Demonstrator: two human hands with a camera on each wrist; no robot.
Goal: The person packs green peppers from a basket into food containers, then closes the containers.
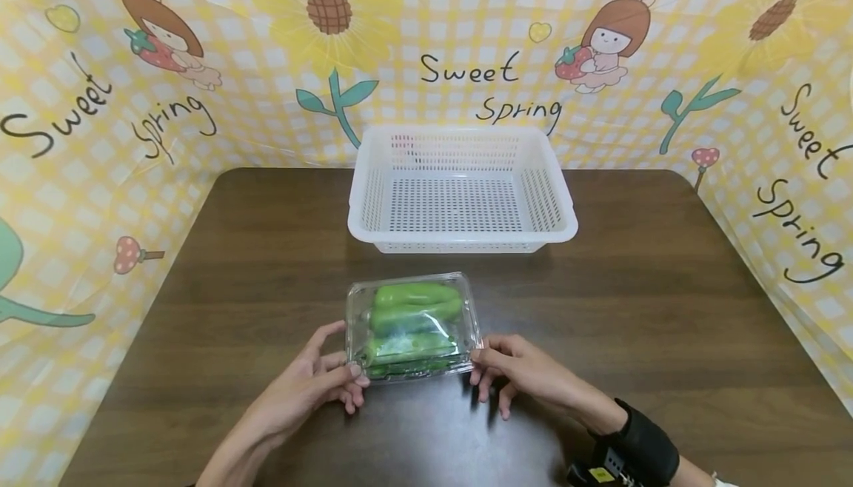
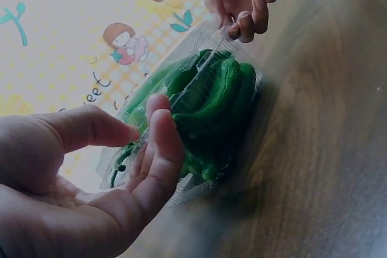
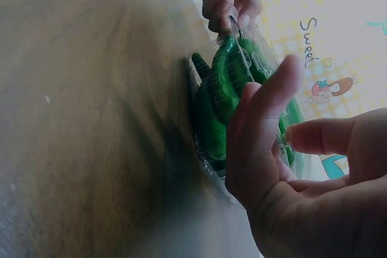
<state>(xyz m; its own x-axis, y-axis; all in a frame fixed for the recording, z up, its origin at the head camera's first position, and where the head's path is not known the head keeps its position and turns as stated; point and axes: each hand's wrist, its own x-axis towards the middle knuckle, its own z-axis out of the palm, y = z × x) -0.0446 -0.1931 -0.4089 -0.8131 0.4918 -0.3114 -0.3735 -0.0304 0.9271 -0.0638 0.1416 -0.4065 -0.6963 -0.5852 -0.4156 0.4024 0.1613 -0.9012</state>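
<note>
From the head view we see the clear box of green peppers [image 1: 412,326] at lower centre on the table [image 1: 666,309], below the white basket [image 1: 461,189]. Wrist views show more: left hand [image 1: 318,382] and right hand [image 1: 516,370] seemingly pinch its edges.

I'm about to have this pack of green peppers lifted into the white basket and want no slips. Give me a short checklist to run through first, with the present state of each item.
1. Left hand pinches the clear pepper pack at its near left corner: ok.
2. Right hand pinches the near right corner: ok.
3. Pack lid closed all round: cannot tell.
4. White basket holds nothing and stands upright: ok.
5. Bare table between pack and basket, nothing in the way: ok.
6. Grip firm enough to carry the pack's weight: cannot tell, only the fingertips hold the edges.
</note>
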